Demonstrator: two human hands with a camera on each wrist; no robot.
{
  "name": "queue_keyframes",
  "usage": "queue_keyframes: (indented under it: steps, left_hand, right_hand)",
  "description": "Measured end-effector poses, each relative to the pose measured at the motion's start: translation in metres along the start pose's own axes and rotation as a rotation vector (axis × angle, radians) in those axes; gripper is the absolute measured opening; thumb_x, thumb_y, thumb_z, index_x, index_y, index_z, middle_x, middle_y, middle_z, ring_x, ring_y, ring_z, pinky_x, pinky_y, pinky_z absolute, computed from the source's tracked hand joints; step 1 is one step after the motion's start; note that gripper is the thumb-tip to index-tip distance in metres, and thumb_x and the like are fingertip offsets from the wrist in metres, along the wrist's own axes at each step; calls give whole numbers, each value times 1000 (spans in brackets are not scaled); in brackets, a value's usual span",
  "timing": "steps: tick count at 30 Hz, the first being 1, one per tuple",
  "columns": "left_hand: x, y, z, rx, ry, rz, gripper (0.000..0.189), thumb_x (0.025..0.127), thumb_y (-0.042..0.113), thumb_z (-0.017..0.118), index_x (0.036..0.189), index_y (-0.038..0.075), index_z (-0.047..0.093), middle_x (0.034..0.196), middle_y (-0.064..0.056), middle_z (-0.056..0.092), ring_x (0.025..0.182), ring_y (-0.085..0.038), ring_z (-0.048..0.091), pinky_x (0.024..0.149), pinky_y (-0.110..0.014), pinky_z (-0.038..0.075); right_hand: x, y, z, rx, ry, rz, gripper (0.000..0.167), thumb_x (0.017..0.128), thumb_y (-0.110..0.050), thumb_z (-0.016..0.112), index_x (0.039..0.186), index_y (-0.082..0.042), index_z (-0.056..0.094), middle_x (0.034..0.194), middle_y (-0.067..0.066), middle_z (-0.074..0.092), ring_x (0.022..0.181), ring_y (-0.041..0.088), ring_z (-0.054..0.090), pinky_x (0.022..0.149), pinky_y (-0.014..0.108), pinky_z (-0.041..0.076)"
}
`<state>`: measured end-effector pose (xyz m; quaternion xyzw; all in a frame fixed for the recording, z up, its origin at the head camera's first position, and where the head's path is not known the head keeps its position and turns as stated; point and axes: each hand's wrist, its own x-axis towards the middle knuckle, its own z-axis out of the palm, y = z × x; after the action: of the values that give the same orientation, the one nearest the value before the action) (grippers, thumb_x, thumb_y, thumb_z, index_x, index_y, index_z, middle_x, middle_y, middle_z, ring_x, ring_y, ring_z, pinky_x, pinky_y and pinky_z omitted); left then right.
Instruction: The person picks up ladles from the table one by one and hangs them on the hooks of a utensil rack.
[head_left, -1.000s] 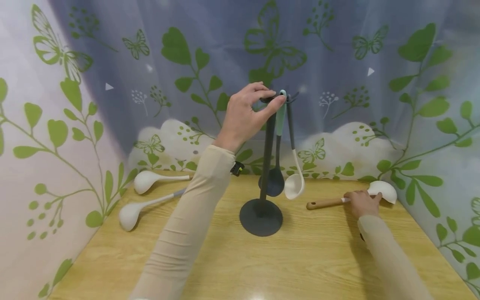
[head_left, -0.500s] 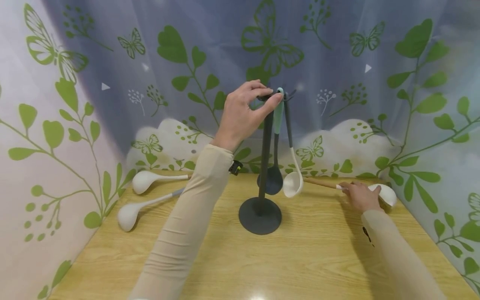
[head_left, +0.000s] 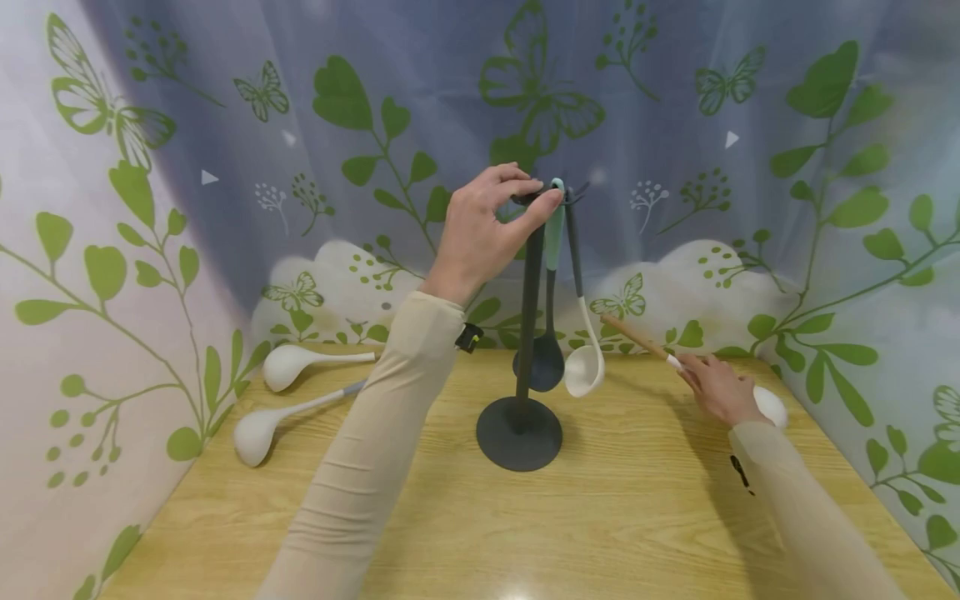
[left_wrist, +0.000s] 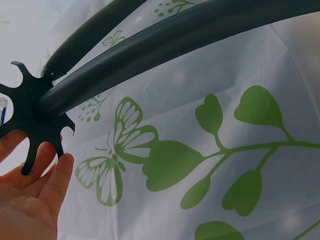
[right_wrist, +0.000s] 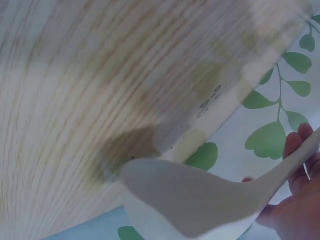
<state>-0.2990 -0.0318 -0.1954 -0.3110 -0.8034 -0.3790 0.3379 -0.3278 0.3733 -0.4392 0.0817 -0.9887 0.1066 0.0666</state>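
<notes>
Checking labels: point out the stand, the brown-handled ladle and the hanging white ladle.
Stand [head_left: 519, 446], head view: on its round base.
Brown-handled ladle [right_wrist: 185, 200], right wrist view: on its white bowl.
Hanging white ladle [head_left: 581, 372], head view: on its bowl.

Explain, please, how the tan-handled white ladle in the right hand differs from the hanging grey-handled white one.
The white ladle with the tan wood-look handle is gripped by the right hand, while the white ladle with the dark grey handle hangs from the dark grey stand. The tan-handled one slants in the head view; the grey-handled one hangs nearly upright, bowl lowest. Both have a white bowl and white neck.
</notes>
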Motion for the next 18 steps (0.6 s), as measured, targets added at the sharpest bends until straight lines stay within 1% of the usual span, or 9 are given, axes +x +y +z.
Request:
queue_keyframes:
  steps: [5,7,9,10,12,13,15,16,18]
  left_hand:
    - [0,0,0,-4,2,2,40,94,42,64,118,12,73,128,-2,62,130,-19,52,109,-29,40]
    - [0,0,0,-6,4,6,39,94,42,64,118,12,73,128,-2,63,129,-19,52,108,-28,40]
    - [0,0,0,-4,4,9,39,94,42,64,118,13,73,128,-2,62,128,-19,52,108,-28,40]
    - [0,0,0,-2,2,8,39,94,42,64,118,13,73,129,-2,62,129,-18,52,109,-28,40]
    - [0,0,0,3,1,4,39,94,43,64,119,14,73,129,-1,62,129,-18,52,109,-28,39]
    - [-1,1,0,6,0,2,39,94,43,64,119,14,73,129,-1,62,130,-18,52,109,-28,39]
    - [-1,1,0,12,-1,-2,39,94,43,64,119,15,73,129,-1,62,130,-18,51,109,-28,39]
    - [-1,1,0,14,0,0,38,94,43,64,119,15,73,129,-1,62,130,-18,52,109,-28,40]
    - [-1,1,0,17,1,4,38,94,43,64,119,15,73,129,-1,62,128,-18,53,108,-28,40]
  right_hand:
    - [0,-1,-2,44,20,-52,45,109,-37,29,143,-11,43,120,29,59,107,53,55,76,73,43]
    - [1,-3,-3,88,35,-70,47,109,-36,30,144,-8,43,110,27,62,94,47,60,68,62,47]
    - [2,-4,-5,132,50,-82,48,109,-35,31,146,-6,43,101,23,63,81,39,60,63,50,47]
    - [3,-6,-6,153,57,-89,48,109,-34,31,145,-5,43,101,23,63,80,36,59,63,47,45]
    - [3,-9,-7,189,56,-89,49,109,-33,31,146,-3,42,103,23,63,82,35,58,66,47,44]
    - [3,-11,-9,205,55,-89,50,109,-32,30,146,-2,41,109,25,62,89,39,59,71,52,46]
    - [2,-16,-11,229,47,-89,51,109,-31,28,148,0,37,109,25,60,94,39,58,77,53,44]
    - [2,-19,-13,247,40,-89,52,109,-31,27,149,1,35,107,25,59,92,39,57,76,52,44]
    - [1,-24,-15,276,34,-89,52,109,-29,25,150,3,32,95,21,55,79,34,53,70,46,44]
